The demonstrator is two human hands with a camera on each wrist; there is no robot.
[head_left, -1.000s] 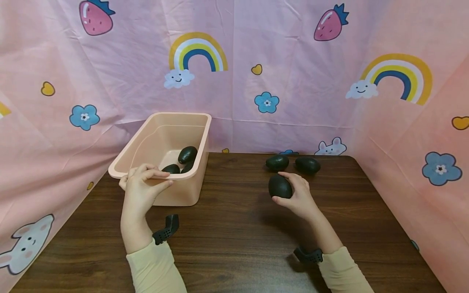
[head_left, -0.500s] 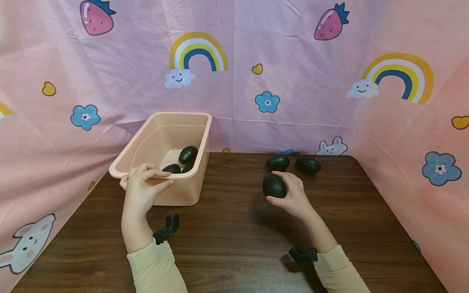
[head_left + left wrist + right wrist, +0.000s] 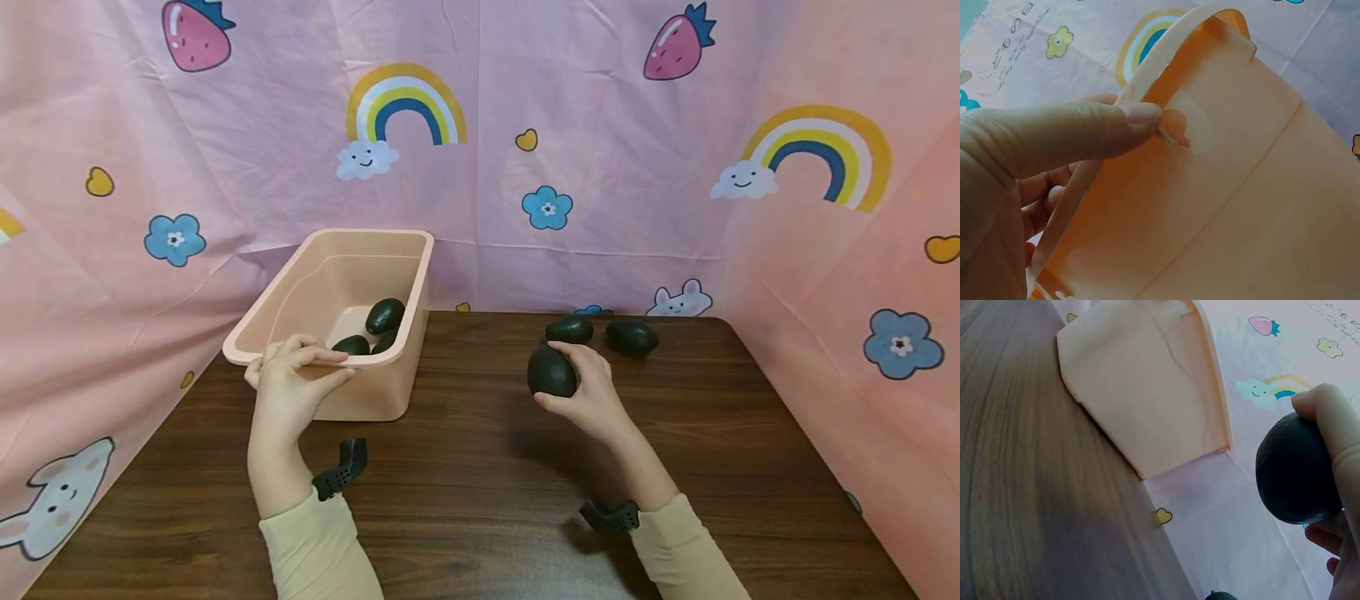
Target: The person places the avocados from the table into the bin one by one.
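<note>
A dark green avocado (image 3: 551,372) is held above the table between the thumb and fingers of my right hand (image 3: 592,398). The right wrist view shows the same avocado (image 3: 1294,472) at its right side. My left hand (image 3: 288,392) pinches the near rim of a peach plastic bin (image 3: 375,390), thumb outside and fingers over the edge; the left wrist view shows the thumb (image 3: 1104,128) against the outer wall. Inside the bin lie several avocados, one of them (image 3: 385,317) by the right wall and another (image 3: 352,346) partly hidden behind the near rim.
Two more avocados lie at the back of the dark wooden table (image 3: 465,500), one on the left (image 3: 569,328) and one on the right (image 3: 632,337). A pink patterned cloth (image 3: 600,250) hangs behind the table and along both sides.
My right hand has moved left and slightly away from me, carrying the avocado. The left hand has stayed on the bin's rim.
</note>
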